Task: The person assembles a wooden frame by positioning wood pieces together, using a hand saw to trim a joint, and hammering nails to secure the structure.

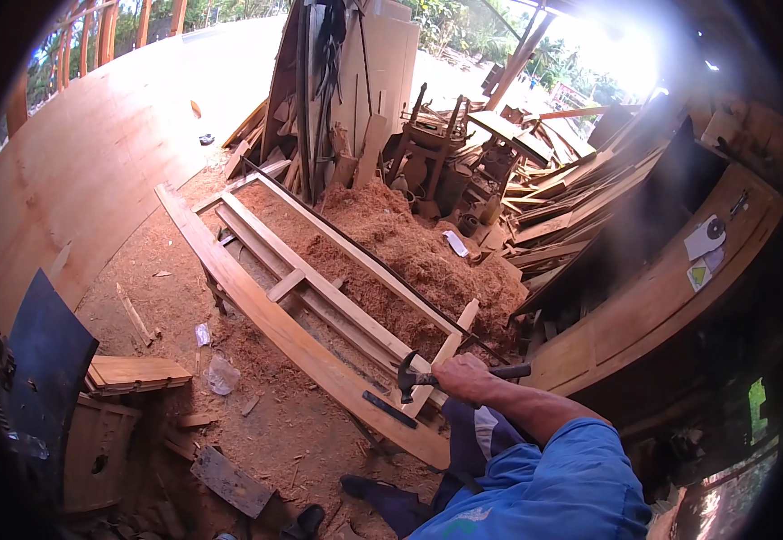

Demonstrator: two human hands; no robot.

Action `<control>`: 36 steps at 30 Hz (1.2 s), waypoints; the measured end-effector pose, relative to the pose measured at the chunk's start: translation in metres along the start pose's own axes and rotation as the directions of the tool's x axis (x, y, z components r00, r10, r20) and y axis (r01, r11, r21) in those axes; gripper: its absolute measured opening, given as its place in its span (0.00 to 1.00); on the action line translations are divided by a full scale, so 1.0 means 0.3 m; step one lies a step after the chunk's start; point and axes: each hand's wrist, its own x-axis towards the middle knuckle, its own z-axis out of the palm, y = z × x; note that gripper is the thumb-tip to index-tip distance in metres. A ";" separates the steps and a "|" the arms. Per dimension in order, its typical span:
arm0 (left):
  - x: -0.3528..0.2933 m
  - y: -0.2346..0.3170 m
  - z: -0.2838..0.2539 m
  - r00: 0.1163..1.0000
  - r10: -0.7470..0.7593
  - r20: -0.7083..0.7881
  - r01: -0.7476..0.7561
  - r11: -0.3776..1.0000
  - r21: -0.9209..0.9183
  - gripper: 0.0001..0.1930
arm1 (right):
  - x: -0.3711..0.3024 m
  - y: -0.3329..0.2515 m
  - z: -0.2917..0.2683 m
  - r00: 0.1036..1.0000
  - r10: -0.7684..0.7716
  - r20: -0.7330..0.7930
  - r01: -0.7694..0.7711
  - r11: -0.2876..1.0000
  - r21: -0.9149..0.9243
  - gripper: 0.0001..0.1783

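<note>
My right hand [465, 374] is closed round the handle of a claw hammer [407, 378], whose dark head points left over the near end of a wooden frame [355, 313]. The frame has long pale rails with short crosspieces. It lies beside a long brown plank [270, 328] raised above the ground. On the plank's near end rests a flat dark strip [389, 409], close to the hammer head. A short crosspiece [450, 346] sits at the frame's near end, just beyond my right hand. My left hand does not show.
Heaped wood shavings [409, 243] lie beyond the frame, with stacked boards [580, 207] behind. A large plywood sheet [76, 207] stands left, and a wooden door panel [661, 297] right. Scrap wood [229, 479] and a plastic bag [222, 374] litter the ground near my feet.
</note>
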 end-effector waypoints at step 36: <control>-0.483 -0.369 0.029 0.739 -0.655 -0.160 0.643 0.756 -0.124 0.32 | 0.015 -0.222 -0.171 0.970 -0.151 -0.190 0.205 0.930 0.305 0.15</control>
